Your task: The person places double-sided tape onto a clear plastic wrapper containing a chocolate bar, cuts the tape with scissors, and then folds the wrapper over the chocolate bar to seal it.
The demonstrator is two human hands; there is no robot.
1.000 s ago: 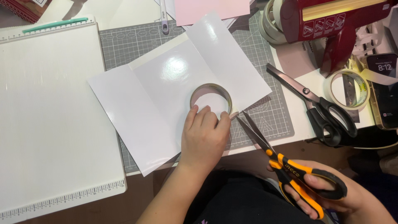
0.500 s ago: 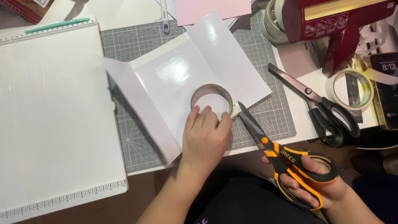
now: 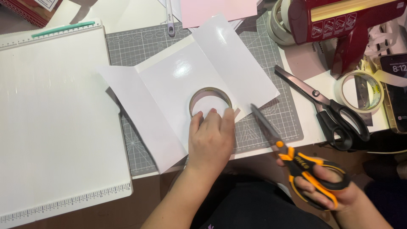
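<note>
My left hand (image 3: 210,142) presses down on the near rim of a tape roll (image 3: 210,89), fingers curled over it. The roll lies on a glossy white folded sheet (image 3: 169,80) spread over a grey cutting mat (image 3: 271,123). My right hand (image 3: 328,193), low at the right and off the table's edge, grips orange-and-black scissors (image 3: 299,163). Their blades are blurred and point up-left toward the sheet's lower right corner, just right of my left hand.
Black scissors (image 3: 335,114) lie right of the mat. A white scoring board (image 3: 55,118) fills the left side. At the back stand a red tape dispenser (image 3: 347,25), stacked tape rolls (image 3: 280,23), pink paper (image 3: 216,10) and a pen (image 3: 169,19). Another tape roll (image 3: 362,91) and a phone (image 3: 396,93) sit far right.
The sheet's left flap lifted, then dropped flat again farther left. My right hand brought the scissors' blades up beside my left hand. My left hand stayed on the roll.
</note>
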